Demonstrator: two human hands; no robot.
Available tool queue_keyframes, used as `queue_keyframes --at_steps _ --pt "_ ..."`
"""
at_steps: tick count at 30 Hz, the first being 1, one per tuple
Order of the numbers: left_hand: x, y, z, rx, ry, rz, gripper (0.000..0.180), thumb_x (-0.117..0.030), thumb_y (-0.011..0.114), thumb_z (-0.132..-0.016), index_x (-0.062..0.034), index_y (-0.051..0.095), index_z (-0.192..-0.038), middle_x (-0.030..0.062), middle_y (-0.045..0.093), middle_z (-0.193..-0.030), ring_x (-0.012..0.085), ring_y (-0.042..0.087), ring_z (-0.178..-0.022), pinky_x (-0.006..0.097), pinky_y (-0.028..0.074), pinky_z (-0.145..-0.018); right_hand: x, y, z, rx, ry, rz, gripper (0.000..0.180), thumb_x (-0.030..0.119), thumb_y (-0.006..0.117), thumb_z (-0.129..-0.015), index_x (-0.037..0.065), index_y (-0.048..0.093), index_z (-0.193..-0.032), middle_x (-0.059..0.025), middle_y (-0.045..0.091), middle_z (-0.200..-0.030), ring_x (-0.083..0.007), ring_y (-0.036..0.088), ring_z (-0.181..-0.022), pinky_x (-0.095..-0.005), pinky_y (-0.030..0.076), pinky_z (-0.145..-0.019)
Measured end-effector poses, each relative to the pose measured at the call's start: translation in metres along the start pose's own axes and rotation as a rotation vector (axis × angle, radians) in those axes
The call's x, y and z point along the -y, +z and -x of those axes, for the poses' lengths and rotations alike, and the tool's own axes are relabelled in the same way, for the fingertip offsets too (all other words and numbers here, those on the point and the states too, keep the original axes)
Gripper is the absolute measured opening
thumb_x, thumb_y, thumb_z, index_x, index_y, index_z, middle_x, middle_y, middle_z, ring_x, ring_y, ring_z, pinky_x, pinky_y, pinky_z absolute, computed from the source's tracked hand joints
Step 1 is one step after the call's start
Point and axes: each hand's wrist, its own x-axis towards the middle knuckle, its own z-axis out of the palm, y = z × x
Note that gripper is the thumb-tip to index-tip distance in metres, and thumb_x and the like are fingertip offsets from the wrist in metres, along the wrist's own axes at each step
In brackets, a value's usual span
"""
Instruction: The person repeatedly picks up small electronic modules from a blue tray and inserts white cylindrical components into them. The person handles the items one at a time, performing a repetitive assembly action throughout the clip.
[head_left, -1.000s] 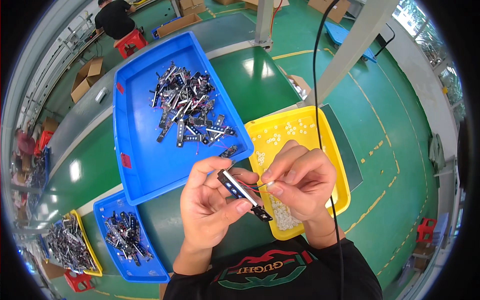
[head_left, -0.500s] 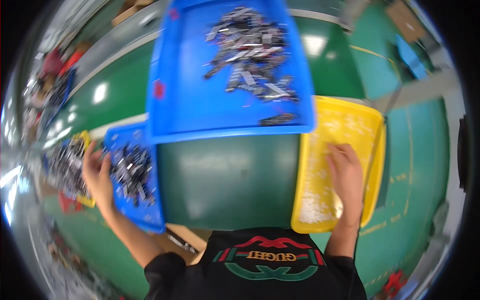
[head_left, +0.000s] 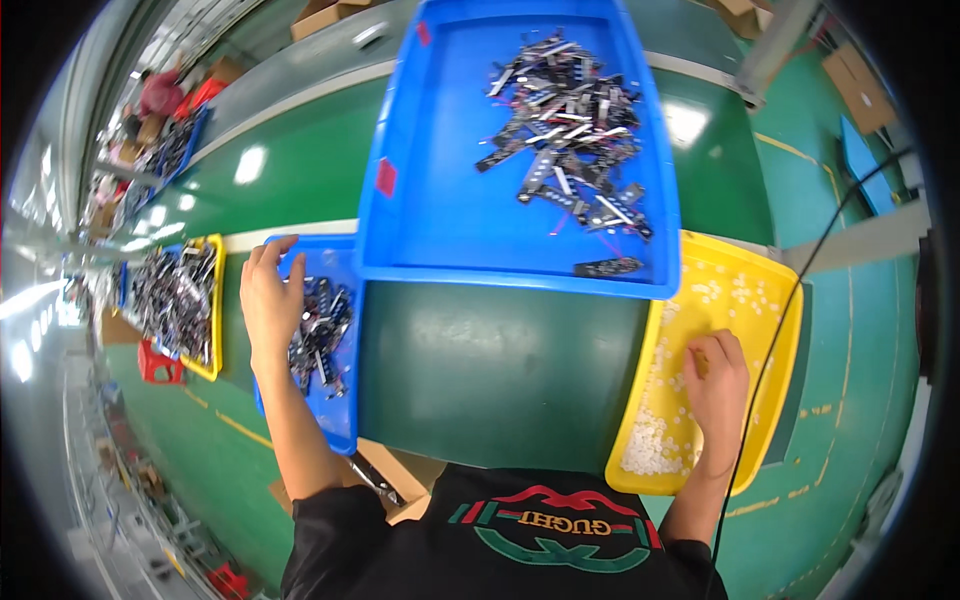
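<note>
My left hand (head_left: 272, 305) is over the left edge of the small blue tray (head_left: 345, 420), fingers stretched and thumb apart, with nothing visible in it. Dark and silvery small parts (head_left: 322, 330) lie heaped in that tray, beside the thumb. On the right, my right hand (head_left: 720, 385) hovers over the yellow tray (head_left: 622, 440), its fingers curled together toward the thumb. Whatever they pinch, if anything, is hidden. Small white pieces (head_left: 650, 448) are piled at that tray's near left, and more are scattered across its bottom.
A large blue tray (head_left: 425, 190) at the far middle holds a heap of dark strip-like parts (head_left: 575, 130). The green tabletop (head_left: 500, 370) lies between the trays. Farther left stands a yellow-rimmed tray (head_left: 216, 300) of similar parts. A black cable (head_left: 770, 365) crosses the yellow tray's right side.
The whole view has shifted, so the trays appear lower and farther right. My left hand has come in over the small blue tray's edge. The right hand's fingers are more curled.
</note>
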Motion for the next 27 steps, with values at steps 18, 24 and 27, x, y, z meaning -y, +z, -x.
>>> queue_keyframes --at_steps 18,24,27 --pt "-0.191 0.109 -0.08 0.558 0.089 0.681 0.055 -0.014 0.07 -0.081 -0.0003 0.047 -0.128 0.0149 0.065 -0.09 0.0233 0.064 -0.078 0.036 0.051 -0.07 0.005 -0.031 0.012 -0.081 0.156 -0.276 0.013 -0.001 0.07 -0.073 0.003 0.063 -0.083 -0.0097 0.061 -0.073 -0.0249 0.061 -0.065 -0.0331 0.048 -0.056" --pt "-0.185 0.04 -0.044 0.662 -0.115 1.649 0.046 -0.008 0.058 -0.09 -0.0014 0.043 -0.133 0.0095 0.057 -0.088 0.0166 0.059 -0.074 0.028 0.049 -0.06 0.023 -0.036 0.008 -0.043 0.103 -0.575 0.015 -0.001 0.073 -0.075 0.003 0.067 -0.088 -0.0083 0.065 -0.078 -0.0176 0.061 -0.063 -0.0265 0.047 -0.054" --pt "-0.191 0.034 -0.02 0.687 -0.222 2.09 0.04 -0.006 0.056 -0.091 -0.0037 0.044 -0.129 0.01 0.054 -0.099 0.0151 0.055 -0.074 0.024 0.047 -0.058 0.045 -0.035 -0.006 -0.081 -0.017 -0.723 0.015 -0.003 0.073 -0.075 0.002 0.068 -0.089 -0.0077 0.067 -0.081 -0.0167 0.062 -0.065 -0.0253 0.048 -0.056"
